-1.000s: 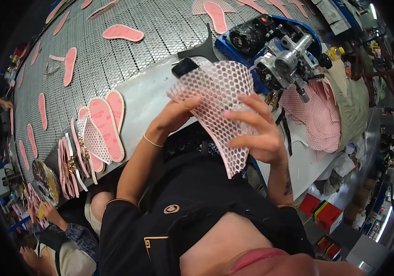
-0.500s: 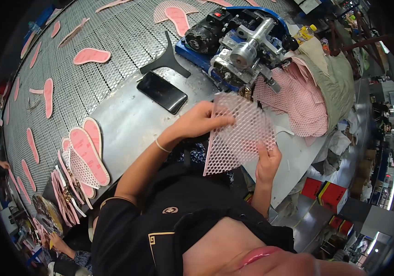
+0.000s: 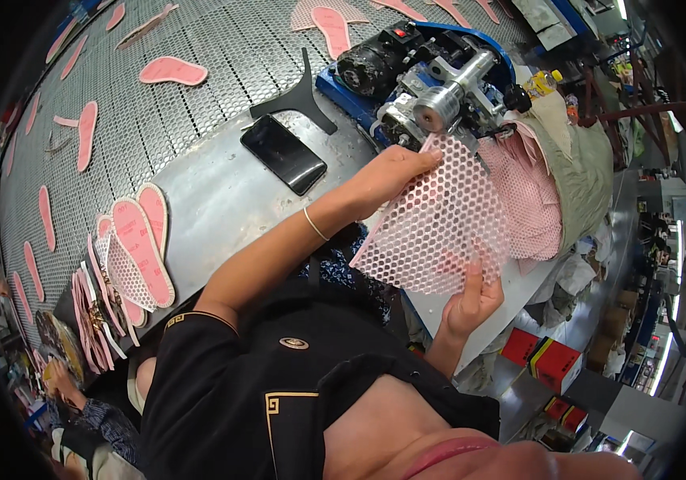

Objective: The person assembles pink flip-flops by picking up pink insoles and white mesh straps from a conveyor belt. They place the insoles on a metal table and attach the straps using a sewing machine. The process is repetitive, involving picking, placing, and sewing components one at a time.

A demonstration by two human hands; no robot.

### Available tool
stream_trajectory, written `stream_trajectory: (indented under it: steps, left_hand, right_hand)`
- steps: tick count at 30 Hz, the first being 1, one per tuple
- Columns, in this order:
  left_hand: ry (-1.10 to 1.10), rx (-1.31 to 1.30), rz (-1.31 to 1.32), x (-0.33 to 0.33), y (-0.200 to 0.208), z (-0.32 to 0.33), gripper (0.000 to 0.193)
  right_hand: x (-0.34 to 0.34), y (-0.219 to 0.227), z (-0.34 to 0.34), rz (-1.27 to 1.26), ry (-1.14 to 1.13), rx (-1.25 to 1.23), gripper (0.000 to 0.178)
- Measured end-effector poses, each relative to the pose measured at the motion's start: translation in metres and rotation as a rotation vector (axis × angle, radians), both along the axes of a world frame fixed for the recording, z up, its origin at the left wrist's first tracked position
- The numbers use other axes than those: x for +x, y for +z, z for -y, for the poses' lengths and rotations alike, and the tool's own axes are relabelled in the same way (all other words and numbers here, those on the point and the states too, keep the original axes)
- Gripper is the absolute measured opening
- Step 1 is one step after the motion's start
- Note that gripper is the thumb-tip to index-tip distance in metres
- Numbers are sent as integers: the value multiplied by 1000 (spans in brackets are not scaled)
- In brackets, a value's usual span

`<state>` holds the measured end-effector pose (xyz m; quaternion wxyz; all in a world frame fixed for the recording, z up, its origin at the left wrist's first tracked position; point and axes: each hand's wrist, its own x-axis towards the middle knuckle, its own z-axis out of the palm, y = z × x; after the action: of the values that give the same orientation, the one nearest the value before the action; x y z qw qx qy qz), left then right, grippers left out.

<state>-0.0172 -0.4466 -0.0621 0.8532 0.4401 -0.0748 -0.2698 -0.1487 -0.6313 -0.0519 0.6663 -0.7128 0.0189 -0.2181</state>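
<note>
Right hand: the right hand [image 3: 471,300] comes up from the lower edge, fingers pressed together and pinching the near edge of the pink mesh sheet [image 3: 443,224].
Mesh sheet: it hangs in the air between both hands, above the table edge – its long axis runs from the near-left corner up to the far-right, and the far end points at the machine.
Left hand: the left hand [image 3: 387,176] has the forearm stretched forward, with a thin bracelet [image 3: 315,224] at the wrist; the fingers are close together and grip the far upper edge of the sheet.
Machine: a blue sewing-type machine [image 3: 431,80] with a metal cylinder, just beyond the sheet.
Mesh pile: more pink mesh pieces [image 3: 531,200] lie right of it.
Phone: a black phone [image 3: 283,154] lies flat on the metal table [image 3: 215,200].
Insoles: pink insoles [image 3: 139,240] are stacked at the left – others are scattered on the perforated belt [image 3: 199,40] further away.
</note>
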Motion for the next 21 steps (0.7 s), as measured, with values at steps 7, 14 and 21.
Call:
stream_trajectory:
  steps: [7, 14, 21]
  left_hand:
    - [163, 120, -4, -15, 1, -38, 38]
    - [290, 70, 23, -36, -11, -50, 38]
    - [98, 96, 104, -33, -18, -19, 35]
  right_hand:
    - [41, 8, -26, -76, 105, 26, 25]
    - [36, 3, -34, -52, 194, -13, 25]
    - [-13, 0, -1, -77, 139, -61, 32]
